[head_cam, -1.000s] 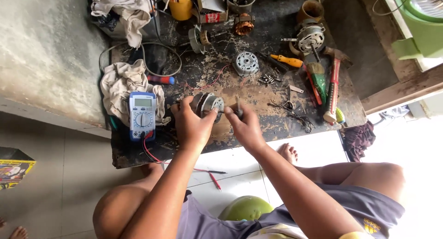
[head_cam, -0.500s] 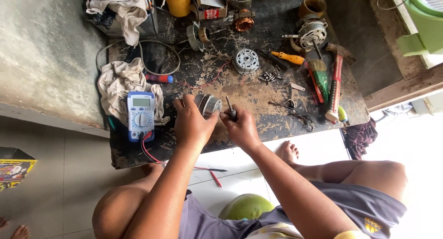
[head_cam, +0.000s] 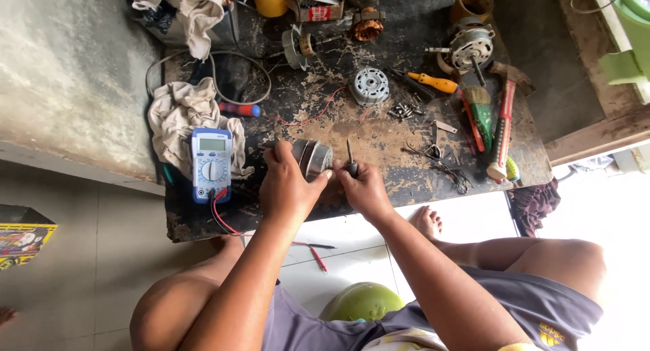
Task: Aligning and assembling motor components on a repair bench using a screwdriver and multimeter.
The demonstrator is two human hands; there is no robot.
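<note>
You sit on the floor before a low, dark, grimy surface (head_cam: 379,148) littered with tools. Against its left edge lies a crumpled pale rag (head_cam: 179,117), and on that rag rests a blue meter (head_cam: 210,163) with red and black leads trailing off the near edge. At the near middle of the surface sits the round grey motor (head_cam: 311,158). Your left hand (head_cam: 288,182) wraps over its left side, fingers closed around the casing. Just to the right, your right hand (head_cam: 369,188) is clenched on a small screwdriver (head_cam: 351,160), its tip pointing up beside the motor. Farther back lies a round silver motor cap (head_cam: 370,86), with a small pile of screws (head_cam: 405,110) just beside it and an orange-handled screwdriver (head_cam: 433,83) near that. A red-handled tool (head_cam: 502,131) lies along the right edge.
</note>
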